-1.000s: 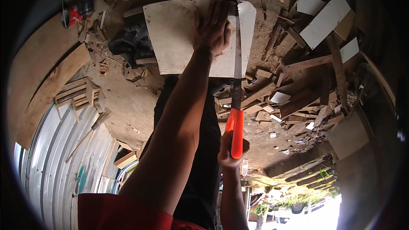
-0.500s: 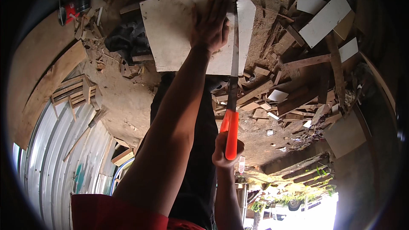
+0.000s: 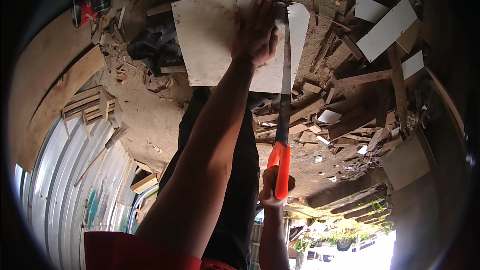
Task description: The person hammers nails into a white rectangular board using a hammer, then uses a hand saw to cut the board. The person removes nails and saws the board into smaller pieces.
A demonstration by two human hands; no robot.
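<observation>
A pale, flat board (image 3: 210, 45) with rounded far corners lies ahead of me. On it my left hand (image 3: 254, 37) rests flat with the fingers stretched toward the far edge, pressing it from above. My right hand (image 3: 271, 186) is wrapped round the orange handle of a handsaw (image 3: 283, 115). The saw's long blade runs away from me across the board, to the right of my left hand, with its tip near the far edge. A narrower strip of the board shows right of the blade. Whether the blade has cut through there I cannot tell.
Wood offcuts (image 3: 345, 120) and white panel pieces (image 3: 387, 29) litter the ground at the right. Left of the board lies a dark crumpled thing (image 3: 155, 47). Corrugated metal sheeting (image 3: 60, 175) and a slatted wooden piece (image 3: 90, 105) stand at the left.
My right hand has drawn the saw back toward me, and its handle sits lower in view. The whole view has shifted slightly; my left hand stays on the board.
</observation>
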